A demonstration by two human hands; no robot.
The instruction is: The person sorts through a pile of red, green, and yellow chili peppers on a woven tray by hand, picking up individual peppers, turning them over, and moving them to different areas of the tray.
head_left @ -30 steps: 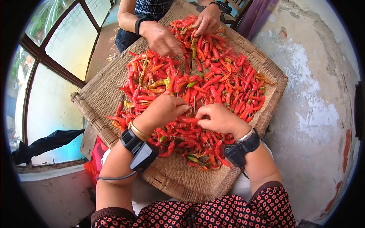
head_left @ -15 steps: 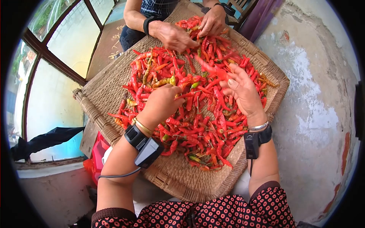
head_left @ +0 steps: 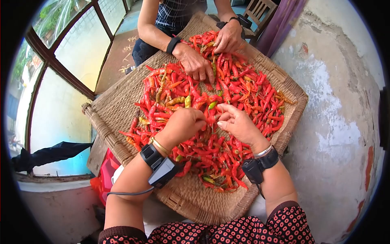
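Note:
Red chili peppers (head_left: 235, 152), with a few yellow and green ones among them, lie heaped in a large woven basket tray (head_left: 109, 110). Over the middle of the heap, my left hand (head_left: 185, 126) is closed, its fingertips pinching a red chili pepper (head_left: 211, 119) that shows blurred between my hands. My right hand (head_left: 241, 126) faces it from the right, fingers half bent, thumb and index finger apart, nothing visible in them. A short gap lies between the two hands.
Across the tray, another person's left-side hand (head_left: 194, 63) reaches into the peppers and their other hand (head_left: 228, 36) touches the far part of the heap. A worn wall (head_left: 333, 122) stands at right, windows (head_left: 61, 122) at left, a dark folded umbrella (head_left: 53, 155) below them.
My right hand has come down and left toward my left hand; a red pepper blurred near it earlier is gone from there. The other person's left-side hand has moved nearer me.

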